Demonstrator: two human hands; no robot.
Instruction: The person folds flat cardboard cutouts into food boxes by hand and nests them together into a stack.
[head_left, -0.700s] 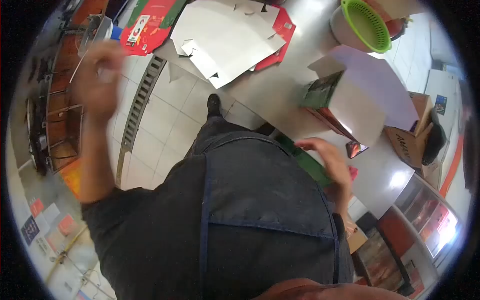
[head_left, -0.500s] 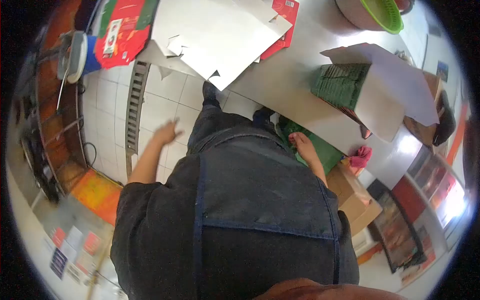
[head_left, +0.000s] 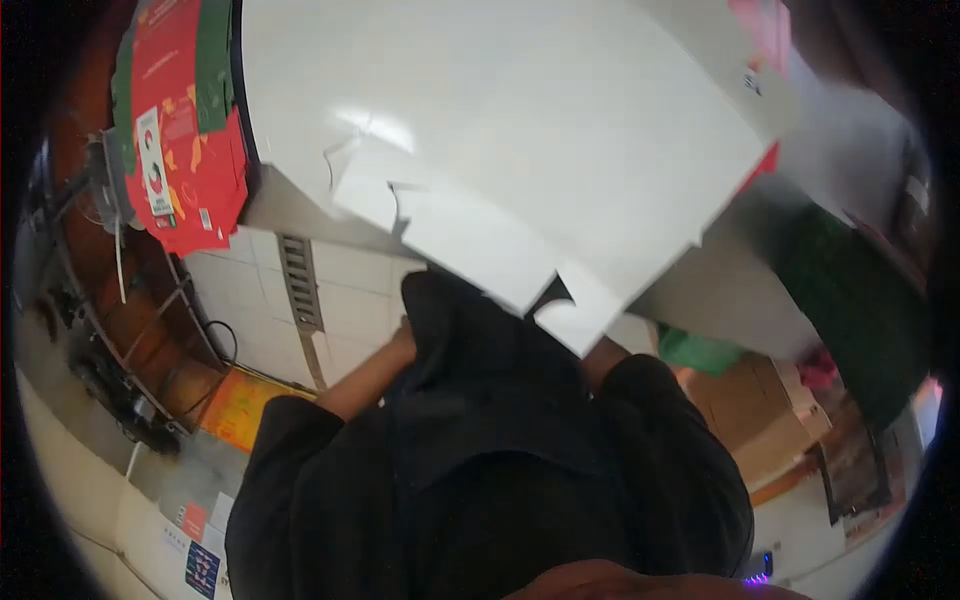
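A large white cardboard sheet (head_left: 520, 150) with cut notches lies on the metal table, its near corner overhanging the edge in front of me. My left hand (head_left: 402, 338) is at the dark apron (head_left: 450, 320), mostly behind a raised fold of its cloth, and the fingers are hidden. My right hand (head_left: 603, 360) is close to my body by the sheet's near corner. Only a shaded bit around the wrist shows; its fingers are covered. Whether either hand grips the apron cloth cannot be seen.
Flat red and green printed cartons (head_left: 185, 120) are stacked at the table's left end. At right stands a blurred dark green box (head_left: 850, 300). Below the table edge are a brown cardboard box (head_left: 745, 410) and green plastic (head_left: 695, 350). A wire rack (head_left: 130, 330) stands to the left.
Both hands have come in from my sides toward the front of the apron, whose cloth is now bunched up. My view has moved closer to the table and the white sheet.
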